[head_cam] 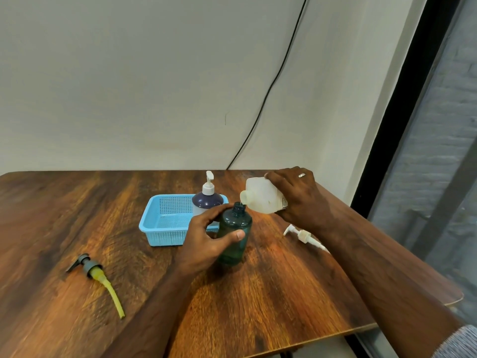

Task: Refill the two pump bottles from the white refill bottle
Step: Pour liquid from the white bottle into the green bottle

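Observation:
A teal see-through pump bottle [236,223] stands upright on the wooden table [77,215] with its neck uncapped. My left hand [206,236] grips its body. My right hand [296,195] holds the white refill bottle [260,196] tipped on its side, its open mouth just above the teal bottle's neck, and a thin stream of liquid runs down into it. Behind my left hand, a second bottle [207,201] with a dark top and a white pump stands in a blue basket [165,220].
A grey pump head with a yellow tube [98,275] lies on the table at the left. A white pump head [304,236] lies at the right, partly under my right forearm. The table's right edge is close to a window frame. A black cable hangs down the wall.

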Available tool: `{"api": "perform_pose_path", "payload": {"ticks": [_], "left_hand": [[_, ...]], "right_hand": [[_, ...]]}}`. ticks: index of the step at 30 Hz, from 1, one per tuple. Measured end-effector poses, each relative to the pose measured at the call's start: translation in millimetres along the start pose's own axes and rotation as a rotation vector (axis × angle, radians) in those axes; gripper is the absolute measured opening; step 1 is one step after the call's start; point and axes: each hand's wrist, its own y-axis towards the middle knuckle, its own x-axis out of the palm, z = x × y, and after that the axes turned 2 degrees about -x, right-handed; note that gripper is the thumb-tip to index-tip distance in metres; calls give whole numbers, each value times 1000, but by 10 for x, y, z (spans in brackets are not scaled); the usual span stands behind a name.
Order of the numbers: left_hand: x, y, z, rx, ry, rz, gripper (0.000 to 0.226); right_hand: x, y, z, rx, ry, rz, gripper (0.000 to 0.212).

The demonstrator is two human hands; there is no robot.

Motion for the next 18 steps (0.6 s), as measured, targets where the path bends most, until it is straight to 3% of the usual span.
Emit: {"api": "perform_pose_path", "payload": {"ticks": [13,18], "left_hand": [[6,-33,71,16,-9,15,50],[8,-18,61,19,-21,25,55]], "right_hand": [[57,-57,-61,62,63,58,72],[107,-128,-181,186,215,50,76]]}}
